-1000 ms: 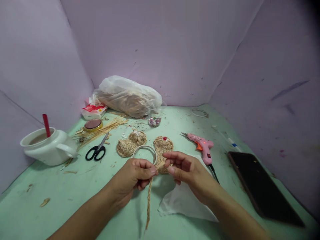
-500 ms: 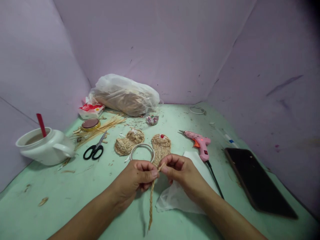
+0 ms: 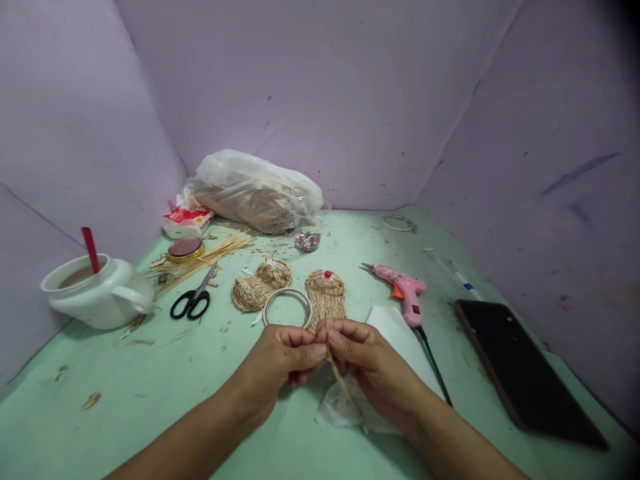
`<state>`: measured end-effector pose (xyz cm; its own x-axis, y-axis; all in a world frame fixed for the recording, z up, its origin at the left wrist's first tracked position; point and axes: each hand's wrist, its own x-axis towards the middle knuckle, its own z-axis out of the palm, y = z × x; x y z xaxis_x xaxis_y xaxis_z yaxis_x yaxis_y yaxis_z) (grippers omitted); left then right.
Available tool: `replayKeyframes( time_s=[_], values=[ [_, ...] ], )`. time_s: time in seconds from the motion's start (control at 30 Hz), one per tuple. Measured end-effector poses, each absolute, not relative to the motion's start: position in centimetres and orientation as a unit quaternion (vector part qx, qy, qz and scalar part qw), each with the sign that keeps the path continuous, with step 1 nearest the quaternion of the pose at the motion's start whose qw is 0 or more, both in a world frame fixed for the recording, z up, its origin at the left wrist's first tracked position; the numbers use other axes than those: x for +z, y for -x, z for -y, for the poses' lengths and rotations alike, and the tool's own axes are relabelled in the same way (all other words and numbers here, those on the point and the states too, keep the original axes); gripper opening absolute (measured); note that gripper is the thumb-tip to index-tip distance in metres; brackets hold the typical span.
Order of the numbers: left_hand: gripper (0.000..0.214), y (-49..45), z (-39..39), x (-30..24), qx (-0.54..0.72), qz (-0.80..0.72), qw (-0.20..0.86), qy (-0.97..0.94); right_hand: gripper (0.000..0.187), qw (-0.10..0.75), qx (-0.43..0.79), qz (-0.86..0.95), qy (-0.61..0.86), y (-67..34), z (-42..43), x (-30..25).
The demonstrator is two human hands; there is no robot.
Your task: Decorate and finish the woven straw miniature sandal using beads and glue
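Observation:
My left hand (image 3: 277, 367) and my right hand (image 3: 367, 363) meet low in the middle of the green table, and both pinch the top of a braided straw cord (image 3: 345, 387). The cord runs down and to the right under my right hand, over a white sheet (image 3: 395, 333). Just beyond my fingers lie a white ring (image 3: 287, 303), a woven straw oval with a red bead (image 3: 326, 293), and a rounder woven straw piece (image 3: 260, 285).
Black scissors (image 3: 193, 301), loose straw sticks (image 3: 200, 259), a small round tin (image 3: 185, 248) and a white pot with a red stick (image 3: 97, 293) lie to the left. A plastic bag of straw (image 3: 257, 193) sits at the back. Right: pink glue gun (image 3: 403, 290), dark phone (image 3: 525, 373).
The cord hung straight down from my hands; it now slants down to the right under my right hand. My hands have drawn closer together.

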<state>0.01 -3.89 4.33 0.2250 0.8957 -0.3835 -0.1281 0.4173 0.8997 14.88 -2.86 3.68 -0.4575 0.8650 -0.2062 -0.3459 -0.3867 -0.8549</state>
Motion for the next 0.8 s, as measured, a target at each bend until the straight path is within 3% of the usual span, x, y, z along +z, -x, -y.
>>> replayKeyframes(
  time_s=[0.13,0.23,0.37,0.8],
  values=[
    [0.019,0.9,3.4,5.1,0.429,-0.545,0.583,-0.422,0.017,0.369,0.807,0.334,0.319,-15.1,2.7,3.7],
    [0.026,1.2,3.3,5.5,0.395,-0.504,0.604,-0.473,0.021,0.305,0.839,0.318,0.319,-15.3,2.8,3.7],
    [0.010,1.0,3.6,5.6,0.372,-0.465,0.602,-0.532,0.022,0.262,0.842,0.338,0.328,-15.4,2.9,3.8],
    [0.017,1.1,3.4,5.6,0.397,-0.503,0.576,-0.508,0.020,0.295,0.841,0.316,0.324,-15.3,2.6,4.0]
  ],
)
